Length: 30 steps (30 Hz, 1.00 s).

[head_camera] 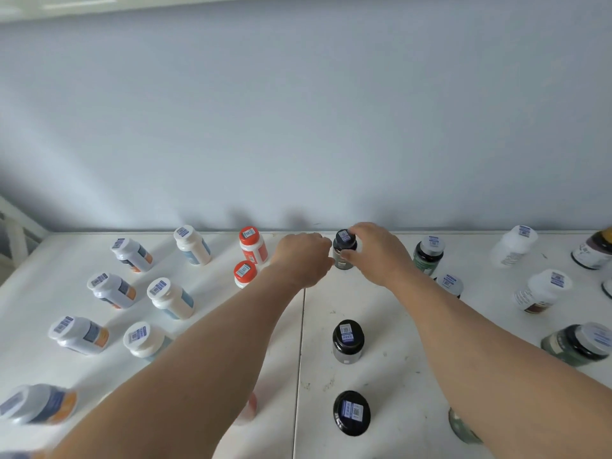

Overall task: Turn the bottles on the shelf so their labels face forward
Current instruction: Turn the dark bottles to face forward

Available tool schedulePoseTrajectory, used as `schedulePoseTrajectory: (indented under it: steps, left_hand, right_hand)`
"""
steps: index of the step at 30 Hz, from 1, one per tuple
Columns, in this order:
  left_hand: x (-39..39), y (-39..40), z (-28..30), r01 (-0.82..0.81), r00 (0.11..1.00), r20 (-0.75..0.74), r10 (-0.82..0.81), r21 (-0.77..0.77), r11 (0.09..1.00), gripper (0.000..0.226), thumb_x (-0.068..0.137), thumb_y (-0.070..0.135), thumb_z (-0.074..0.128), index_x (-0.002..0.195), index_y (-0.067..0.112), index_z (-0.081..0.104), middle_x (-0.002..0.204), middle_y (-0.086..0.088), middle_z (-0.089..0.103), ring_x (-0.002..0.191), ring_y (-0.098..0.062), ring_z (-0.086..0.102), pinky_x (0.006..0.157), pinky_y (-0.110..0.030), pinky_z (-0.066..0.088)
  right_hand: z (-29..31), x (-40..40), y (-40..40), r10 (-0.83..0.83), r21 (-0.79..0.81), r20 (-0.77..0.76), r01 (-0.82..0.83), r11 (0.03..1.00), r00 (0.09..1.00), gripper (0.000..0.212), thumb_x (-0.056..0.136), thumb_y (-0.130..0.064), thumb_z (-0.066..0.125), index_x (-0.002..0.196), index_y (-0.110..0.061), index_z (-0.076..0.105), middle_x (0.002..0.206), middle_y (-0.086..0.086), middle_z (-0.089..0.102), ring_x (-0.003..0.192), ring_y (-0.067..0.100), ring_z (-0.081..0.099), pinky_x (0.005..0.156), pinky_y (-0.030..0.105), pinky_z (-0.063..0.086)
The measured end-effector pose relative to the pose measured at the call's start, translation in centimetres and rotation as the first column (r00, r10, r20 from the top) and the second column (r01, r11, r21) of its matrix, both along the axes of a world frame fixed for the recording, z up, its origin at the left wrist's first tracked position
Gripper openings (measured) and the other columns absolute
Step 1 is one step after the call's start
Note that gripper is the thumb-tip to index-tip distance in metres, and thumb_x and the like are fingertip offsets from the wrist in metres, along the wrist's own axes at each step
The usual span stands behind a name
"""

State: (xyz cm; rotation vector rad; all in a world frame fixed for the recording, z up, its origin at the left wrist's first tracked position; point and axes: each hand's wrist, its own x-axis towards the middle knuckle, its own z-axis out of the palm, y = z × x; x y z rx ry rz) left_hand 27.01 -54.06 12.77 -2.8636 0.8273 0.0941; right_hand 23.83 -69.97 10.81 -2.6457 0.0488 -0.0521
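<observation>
Pale blue-grey wall [298,111], white crossed frame [16,230] at left, perhaps a railing

The left arm [205,352] is covering most of a bottle [248,409] near the front. The right arm [496,359] is hiding part of a green jar [462,427]. The picture's edge is cutting off a blurry bottle [36,404] and a dark bottle [596,248].

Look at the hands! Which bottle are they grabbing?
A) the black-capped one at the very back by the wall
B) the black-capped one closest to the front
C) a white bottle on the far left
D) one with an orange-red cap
A: the right hand curls round the black-capped bottle at the back near the wall, with the left hand right beside it; whether the left touches it cannot be told.
</observation>
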Motion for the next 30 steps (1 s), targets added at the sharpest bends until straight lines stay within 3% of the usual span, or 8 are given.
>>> schedulePoseTrajectory:
  steps: [4,9,14,21,25,27,30]
  left_hand:
    - [-2.5,0.3,1.7,0.062,0.994,0.095,-0.062,-0.002,0.998,0.027,0.098,0.037,0.043,0.11,0.019,0.059,0.112,0.0,0.063,0.103,-0.025,0.062,0.07,-0.031,0.036]
    - [-6.3,0.9,2.5,0.108,0.986,0.126,-0.106,-0.007,0.994,0.031,0.098,0.04,0.042,0.112,0.018,0.06,0.11,0.0,0.064,0.1,-0.025,0.062,0.071,-0.033,0.04]
    - [-10.7,1.2,3.9,0.17,0.972,0.174,-0.159,-0.049,0.984,0.034,0.099,0.04,0.042,0.124,0.021,0.054,0.119,0.0,0.062,0.105,-0.025,0.06,0.078,-0.035,0.043]
    - [-18.9,1.9,5.9,0.202,0.966,0.183,-0.181,-0.105,0.974,0.037,0.098,0.041,0.042,0.124,0.02,0.057,0.121,0.0,0.06,0.104,-0.027,0.06,0.078,-0.035,0.044]
    - [-23.8,1.9,6.5,0.231,0.961,0.187,-0.202,-0.152,0.961,0.034,0.098,0.04,0.041,0.117,0.019,0.059,0.115,0.0,0.061,0.1,-0.025,0.061,0.067,-0.031,0.038]
    - [-26.0,1.8,6.3,0.238,0.964,0.162,-0.211,-0.166,0.957,0.036,0.098,0.041,0.041,0.12,0.019,0.059,0.119,0.0,0.061,0.104,-0.025,0.059,0.07,-0.03,0.036]
    - [-28.6,1.4,6.0,0.238,0.968,0.126,-0.215,-0.201,0.95,0.038,0.097,0.041,0.041,0.124,0.02,0.057,0.122,0.0,0.06,0.108,-0.025,0.058,0.073,-0.032,0.039]
  right_hand:
    - [0.8,-2.7,0.0,0.143,-0.31,0.007,-0.134,0.941,0.99,0.033,0.094,-0.039,0.051,0.116,-0.016,0.061,0.121,-0.001,0.061,0.112,0.024,0.053,0.09,0.038,0.043]
    - [1.9,-7.0,0.2,0.189,-0.423,-0.067,-0.199,0.884,0.98,0.037,0.097,-0.039,0.044,0.125,-0.018,0.057,0.128,-0.001,0.057,0.118,0.024,0.05,0.096,0.039,0.04]
    - [4.5,-12.2,1.3,0.144,-0.425,-0.011,-0.135,0.895,0.989,0.039,0.098,-0.039,0.045,0.128,-0.018,0.057,0.132,-0.001,0.057,0.12,0.024,0.05,0.096,0.039,0.041]
    - [7.1,-21.8,2.4,0.052,-0.399,0.051,-0.027,0.916,0.997,0.041,0.098,-0.041,0.045,0.133,-0.02,0.054,0.135,-0.001,0.054,0.121,0.025,0.05,0.095,0.037,0.043]
    - [7.6,-26.5,1.9,-0.013,-0.333,0.111,0.05,0.942,0.994,0.041,0.096,-0.044,0.049,0.13,-0.021,0.056,0.132,-0.002,0.056,0.115,0.024,0.053,0.087,0.033,0.041]
    - [7.9,-28.7,1.4,-0.031,-0.306,0.135,0.072,0.949,0.99,0.04,0.096,-0.044,0.049,0.128,-0.021,0.057,0.128,-0.002,0.057,0.114,0.022,0.052,0.082,0.031,0.038]
    - [8.2,-32.0,0.4,-0.095,-0.232,0.16,0.131,0.964,0.983,0.042,0.095,-0.044,0.05,0.13,-0.021,0.056,0.128,-0.002,0.057,0.117,0.02,0.05,0.087,0.034,0.042]
